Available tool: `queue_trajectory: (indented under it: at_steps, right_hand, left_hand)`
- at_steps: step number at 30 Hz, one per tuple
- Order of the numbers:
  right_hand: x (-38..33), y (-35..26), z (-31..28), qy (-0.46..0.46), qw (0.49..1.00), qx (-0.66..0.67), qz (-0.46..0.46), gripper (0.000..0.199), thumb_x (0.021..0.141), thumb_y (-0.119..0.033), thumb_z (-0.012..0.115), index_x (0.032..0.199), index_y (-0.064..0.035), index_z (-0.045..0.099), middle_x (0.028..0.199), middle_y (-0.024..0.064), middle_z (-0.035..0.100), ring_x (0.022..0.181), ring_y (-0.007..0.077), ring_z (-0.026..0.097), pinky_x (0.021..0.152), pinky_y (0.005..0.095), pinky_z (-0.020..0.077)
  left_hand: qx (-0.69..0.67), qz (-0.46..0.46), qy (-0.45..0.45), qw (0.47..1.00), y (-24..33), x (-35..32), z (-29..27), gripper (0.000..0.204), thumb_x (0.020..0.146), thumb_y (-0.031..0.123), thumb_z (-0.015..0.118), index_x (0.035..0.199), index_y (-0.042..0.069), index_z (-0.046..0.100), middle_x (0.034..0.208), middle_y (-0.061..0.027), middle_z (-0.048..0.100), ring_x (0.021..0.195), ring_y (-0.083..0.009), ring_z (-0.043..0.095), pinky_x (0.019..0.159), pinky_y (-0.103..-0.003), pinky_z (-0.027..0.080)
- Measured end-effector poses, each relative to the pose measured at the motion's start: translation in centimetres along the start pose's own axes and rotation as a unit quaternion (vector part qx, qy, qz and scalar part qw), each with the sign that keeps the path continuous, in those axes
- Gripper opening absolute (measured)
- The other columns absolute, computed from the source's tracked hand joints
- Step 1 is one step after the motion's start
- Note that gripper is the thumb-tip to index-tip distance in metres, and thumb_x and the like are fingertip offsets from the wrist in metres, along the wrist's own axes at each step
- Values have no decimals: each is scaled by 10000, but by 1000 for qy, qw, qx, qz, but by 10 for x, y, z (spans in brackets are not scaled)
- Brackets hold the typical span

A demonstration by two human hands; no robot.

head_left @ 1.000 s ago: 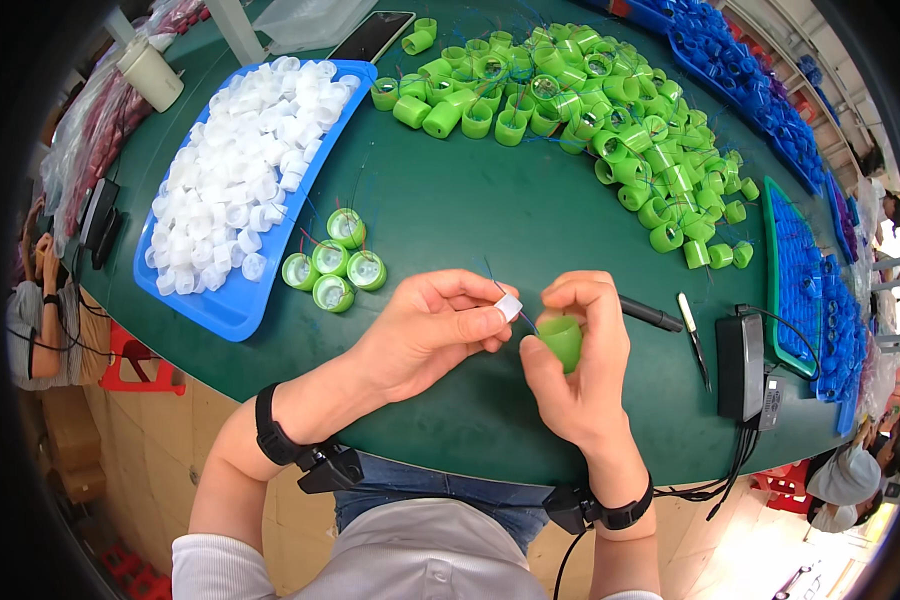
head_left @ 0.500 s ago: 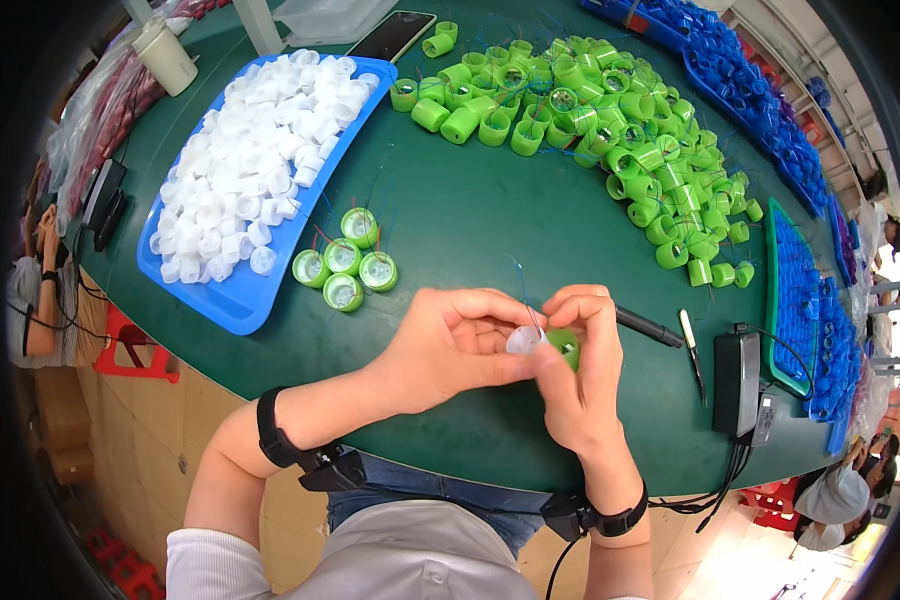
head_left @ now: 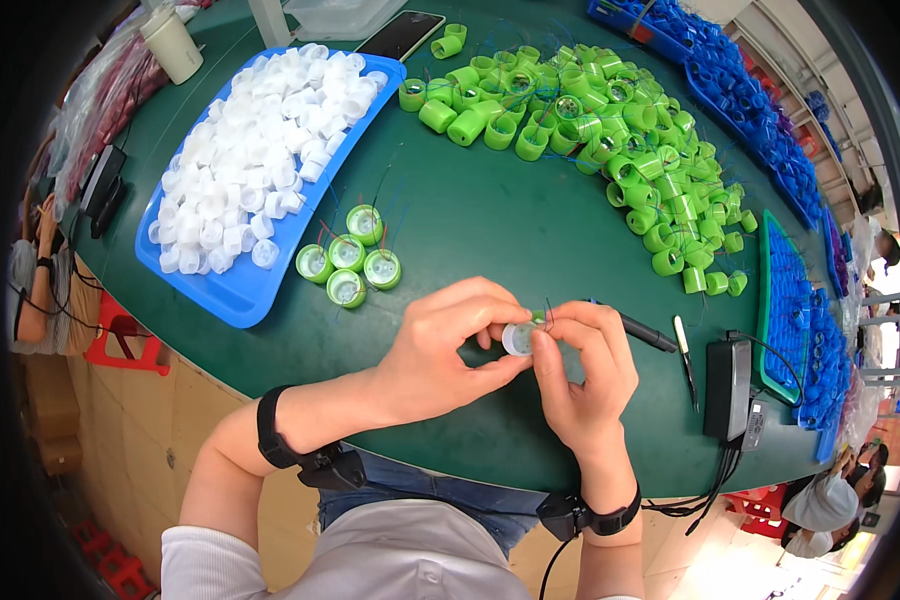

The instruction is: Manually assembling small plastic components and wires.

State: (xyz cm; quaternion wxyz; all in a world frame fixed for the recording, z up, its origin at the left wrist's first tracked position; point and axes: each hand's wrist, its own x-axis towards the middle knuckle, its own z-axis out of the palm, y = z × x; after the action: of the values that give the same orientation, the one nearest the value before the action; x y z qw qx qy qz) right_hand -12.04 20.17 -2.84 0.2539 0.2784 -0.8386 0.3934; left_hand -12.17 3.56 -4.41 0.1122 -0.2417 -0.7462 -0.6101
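**Small white cap pinched between both hands over the green table**

Most of the piece being worked on is hidden. Only a round white plastic cap (head_left: 517,339) and a sliver of green plastic (head_left: 538,317) behind it can be seen between the fingers, so it can't be told how the two parts sit together. A thin dark wire seems to stick up just above it, but it's too fine to be sure of.

The left hand (head_left: 445,345) is curled narrowly around the cap, with thumb and fingertips closed on its left side. The right hand (head_left: 580,365) is closed on it from the right, fingers bent in tight and the thumb pressed at the cap's edge. The cap is held just above the round dark green table (head_left: 490,215), near its front edge.

Everything else is placed relative to the cap:

- Up and to the left, four green round caps with white inserts (head_left: 348,262) are grouped together on the table, touching or nearly so.
- Further left, a blue rectangular plastic tray (head_left: 232,298) is heaped with loose white caps (head_left: 260,160).
- Well above and to the right, a big loose pile of green hollow plastic sleeves (head_left: 610,130) is spread in an arc.
- Just to the right, a black pen-like tool (head_left: 638,331) and a small pair of tweezers (head_left: 686,349) are lying flat.
- Further right, a black power brick (head_left: 727,388) sits beside a green-rimmed tray of blue parts (head_left: 788,320), which is partly cut off by the bend of the rim.
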Motion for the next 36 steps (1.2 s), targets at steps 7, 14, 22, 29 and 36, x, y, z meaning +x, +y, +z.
queue_trajectory:
  at_steps: [7,14,22,29,36]
  right_hand:
    - [-9,2,5,-18,975,165,145,85,863,-23,606,901,4,535,909,125,582,772,193,570,680,271,472]
    - [-11,6,3,43,955,254,147,81,876,-18,591,911,15,526,929,131,576,803,173,557,692,265,475]
    - [-7,3,7,78,974,175,124,71,875,8,579,913,28,523,925,124,575,734,141,555,605,244,482]
    - [-14,-5,6,52,920,298,247,115,856,44,589,945,65,520,925,117,569,720,118,624,491,205,506]
    - [-7,-6,3,48,950,251,180,132,793,50,667,903,74,597,896,130,609,680,152,654,585,223,584]
  left_hand:
    - [28,-21,-39,999,2,5,-9,363,678,35,760,1007,38,606,925,-71,577,772,-151,564,642,-254,484]
    - [-567,-375,-143,720,-2,8,-16,433,901,139,596,1271,2,416,1129,-126,561,991,-226,597,807,-317,513]
    - [-453,-238,-69,857,-9,2,-9,273,874,51,601,1114,56,472,1176,-128,519,1020,-179,557,802,-292,505]
    - [-509,-252,-83,819,-10,0,-7,263,890,114,604,1104,70,458,1159,-137,535,1025,-182,548,849,-335,462]
    - [-536,-306,-97,781,-9,5,-13,279,901,160,598,1130,49,484,1134,-140,569,1033,-208,561,876,-363,460]
